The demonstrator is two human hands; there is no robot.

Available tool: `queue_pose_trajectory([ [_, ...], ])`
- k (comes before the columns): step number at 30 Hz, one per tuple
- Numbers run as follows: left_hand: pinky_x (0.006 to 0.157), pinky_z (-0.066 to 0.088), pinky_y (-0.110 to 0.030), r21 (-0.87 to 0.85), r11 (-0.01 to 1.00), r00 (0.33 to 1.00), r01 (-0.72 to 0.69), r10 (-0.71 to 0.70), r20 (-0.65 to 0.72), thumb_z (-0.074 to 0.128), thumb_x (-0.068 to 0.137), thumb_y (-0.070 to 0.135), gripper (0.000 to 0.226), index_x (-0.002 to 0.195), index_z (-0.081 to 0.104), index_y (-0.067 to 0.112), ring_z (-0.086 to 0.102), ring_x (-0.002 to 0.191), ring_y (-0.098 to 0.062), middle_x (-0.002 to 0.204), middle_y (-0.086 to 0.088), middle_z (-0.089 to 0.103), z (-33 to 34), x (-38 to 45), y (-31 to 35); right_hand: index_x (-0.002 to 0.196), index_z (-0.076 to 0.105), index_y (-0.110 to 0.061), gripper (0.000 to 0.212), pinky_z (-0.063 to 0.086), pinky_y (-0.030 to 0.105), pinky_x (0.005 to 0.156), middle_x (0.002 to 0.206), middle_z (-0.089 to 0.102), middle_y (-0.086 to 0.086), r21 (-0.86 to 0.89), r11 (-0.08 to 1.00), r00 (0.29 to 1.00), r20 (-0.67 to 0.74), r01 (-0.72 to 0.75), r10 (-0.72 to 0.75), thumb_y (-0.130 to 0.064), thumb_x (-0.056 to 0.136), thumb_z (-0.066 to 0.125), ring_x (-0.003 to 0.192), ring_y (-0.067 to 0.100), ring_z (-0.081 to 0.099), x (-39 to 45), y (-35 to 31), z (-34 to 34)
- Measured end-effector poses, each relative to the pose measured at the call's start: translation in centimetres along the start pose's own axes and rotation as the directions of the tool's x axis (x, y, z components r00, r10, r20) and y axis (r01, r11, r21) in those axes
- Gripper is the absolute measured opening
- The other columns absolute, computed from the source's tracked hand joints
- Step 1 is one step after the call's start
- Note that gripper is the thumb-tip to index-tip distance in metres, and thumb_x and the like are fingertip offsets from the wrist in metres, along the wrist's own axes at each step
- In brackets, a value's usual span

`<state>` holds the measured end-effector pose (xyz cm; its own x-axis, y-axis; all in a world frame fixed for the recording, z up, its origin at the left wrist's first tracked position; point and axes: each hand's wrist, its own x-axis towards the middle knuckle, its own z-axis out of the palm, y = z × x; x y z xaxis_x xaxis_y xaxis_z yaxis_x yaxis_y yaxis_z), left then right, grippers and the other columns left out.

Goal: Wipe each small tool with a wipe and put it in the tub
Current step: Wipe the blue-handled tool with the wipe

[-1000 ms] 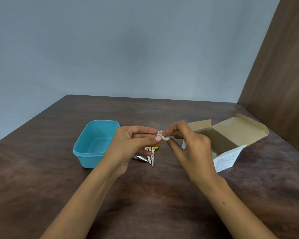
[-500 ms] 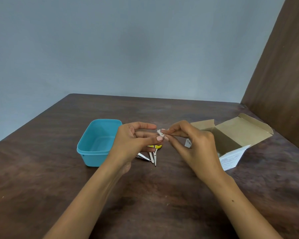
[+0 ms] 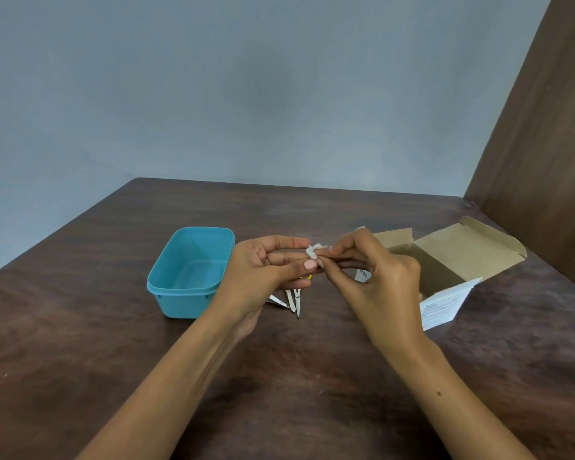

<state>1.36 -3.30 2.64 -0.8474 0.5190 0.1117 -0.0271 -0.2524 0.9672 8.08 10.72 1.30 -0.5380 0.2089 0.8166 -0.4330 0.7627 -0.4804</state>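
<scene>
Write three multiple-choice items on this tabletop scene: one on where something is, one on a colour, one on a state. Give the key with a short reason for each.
1. Where do the small metal tools lie?
A. inside the tub
B. on the table, between the tub and the cardboard box
C. inside the cardboard box

2. What colour is the tub?
A. blue
B. red
C. white

3. What state is the cardboard box in?
A. taped shut
B. crushed flat
C. open, flaps up

Key:
1 B: the tools rest on the table under the left hand, right of the tub.
2 A: its walls and rim are plainly blue.
3 C: the flaps stand open and the inside shows, behind the right hand, which pinches the white wipe with the left.
</scene>
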Motion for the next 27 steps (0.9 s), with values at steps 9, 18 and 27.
queue_pose_trajectory([
  [9, 0.060, 0.058, -0.020, -0.019, 1.000, 1.000, -0.013, 0.012, -0.021, 0.068, 0.078, -0.006, 0.023, 0.100, 0.066, -0.002, 0.073, 0.072, -0.018, 0.082, -0.012, 0.075, 0.23, 0.02, -0.29, 0.081, 0.060, -0.013, 0.021, 0.055, 0.015, 0.066, 0.074, 0.066, -0.010, 0.053, 0.993, 0.991, -0.077, -0.104, 0.108, -0.006, 0.073, 0.078, 0.075, 0.002, 0.068, -0.01, -0.28, 0.54],
  [18, 0.056, 0.056, -0.018, -0.018, 1.000, 1.000, -0.006, 0.005, -0.025, 0.068, 0.078, -0.005, 0.015, 0.092, 0.066, 0.000, 0.073, 0.070, -0.019, 0.081, -0.015, 0.075, 0.58, -0.15, -0.32, 0.076, 0.055, -0.016, 0.025, 0.057, 0.020, 0.065, 0.072, 0.062, -0.016, 0.036, 0.987, 0.979, -0.131, -0.155, 0.159, -0.007, 0.073, 0.078, 0.072, 0.004, 0.069, 0.57, 0.50, 0.09],
  [27, 0.053, 0.057, -0.021, -0.017, 0.999, 0.999, -0.030, 0.029, -0.030, 0.067, 0.077, -0.010, 0.027, 0.076, 0.048, 0.009, 0.073, 0.067, -0.021, 0.075, -0.014, 0.074, 0.36, 0.02, -0.18, 0.074, 0.058, -0.010, 0.021, 0.056, 0.018, 0.063, 0.069, 0.065, -0.005, 0.038, 0.991, 0.987, -0.095, -0.126, 0.129, -0.007, 0.072, 0.078, 0.069, 0.006, 0.068, 0.18, 0.14, 0.61],
])
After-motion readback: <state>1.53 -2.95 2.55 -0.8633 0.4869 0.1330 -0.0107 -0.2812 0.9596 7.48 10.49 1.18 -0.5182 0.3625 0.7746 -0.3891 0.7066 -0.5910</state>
